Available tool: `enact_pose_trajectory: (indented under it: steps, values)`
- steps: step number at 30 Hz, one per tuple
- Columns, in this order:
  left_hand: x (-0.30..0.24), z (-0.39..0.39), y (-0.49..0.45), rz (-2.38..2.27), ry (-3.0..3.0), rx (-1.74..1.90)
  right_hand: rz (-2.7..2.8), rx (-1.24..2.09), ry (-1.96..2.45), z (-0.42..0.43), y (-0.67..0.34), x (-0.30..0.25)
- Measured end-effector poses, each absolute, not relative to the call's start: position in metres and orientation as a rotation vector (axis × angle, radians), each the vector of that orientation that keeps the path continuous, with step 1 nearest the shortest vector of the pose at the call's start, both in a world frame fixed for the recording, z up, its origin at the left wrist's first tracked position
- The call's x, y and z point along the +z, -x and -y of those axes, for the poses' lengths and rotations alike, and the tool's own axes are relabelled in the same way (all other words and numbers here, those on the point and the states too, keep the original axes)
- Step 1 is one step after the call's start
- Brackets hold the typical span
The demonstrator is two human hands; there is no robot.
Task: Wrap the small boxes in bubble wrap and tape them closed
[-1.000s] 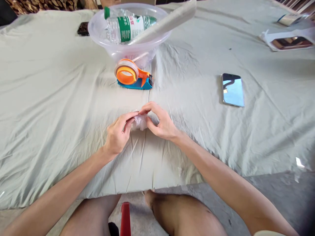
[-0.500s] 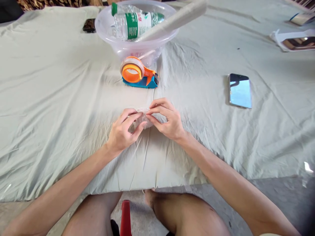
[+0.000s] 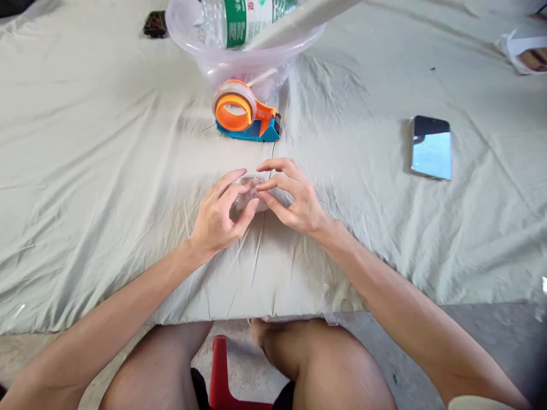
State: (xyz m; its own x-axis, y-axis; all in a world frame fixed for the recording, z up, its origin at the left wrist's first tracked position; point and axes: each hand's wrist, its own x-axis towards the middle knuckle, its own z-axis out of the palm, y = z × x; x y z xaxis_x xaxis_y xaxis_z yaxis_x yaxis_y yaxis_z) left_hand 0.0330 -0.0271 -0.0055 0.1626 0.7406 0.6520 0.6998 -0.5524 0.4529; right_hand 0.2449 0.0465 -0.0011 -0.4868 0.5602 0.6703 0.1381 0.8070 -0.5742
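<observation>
1. Landmark: the orange-and-blue tape dispenser (image 3: 247, 114) stands on the pale cloth-covered table (image 3: 85, 171), and every place below is given from it.
2. Far to the dispenser's left and beyond it, a small dark object (image 3: 155, 24) lies on the cloth; what it is cannot be told.
3. The left hand (image 3: 220, 215) sits on the near side of the dispenser, slightly left of it. Its fingers (image 3: 231, 181) are loosely curled, thumb and forefinger closing on the left end of a small clear plastic-wrapped bundle (image 3: 249, 192).
4. The bundle lies straight in front of the dispenser, toward the person, between the two hands and low over the cloth. Its long axis seems to run left to right, though it is mostly hidden. Both hands are equally near.
5. The right hand (image 3: 294, 199) is near and slightly right of the dispenser, thumb and forefinger pinching the bundle's right end, other fingers spread.
6. Just behind the dispenser stands a clear plastic bowl (image 3: 188, 28) holding a water bottle (image 3: 243, 17).
7. Well to the right lies a smartphone (image 3: 431, 148), with bare cloth between. The table's near edge lies well behind the wrists.
</observation>
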Motion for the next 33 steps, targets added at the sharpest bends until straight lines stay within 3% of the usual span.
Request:
enact_pose_trajectory:
  steps: [9,19,24,28,33]
  values:
    - [-0.010,0.015,-0.026,-1.358,-2.280,1.311,1.904,0.852,0.659,-0.041,-0.244,0.007]
    - [-0.006,0.005,-0.022,-1.335,-2.273,1.320,1.705,0.531,0.850,-0.059,-0.264,0.051]
    - [-0.007,0.003,-0.019,-1.278,-2.274,1.337,1.992,0.659,0.956,0.007,-0.325,0.083]
    - [-0.008,0.002,-0.017,-1.253,-2.254,1.362,2.286,0.927,1.186,0.074,-0.377,0.068]
    - [-0.008,0.000,-0.015,-1.248,-2.236,1.366,2.399,0.994,1.295,0.110,-0.413,0.043]
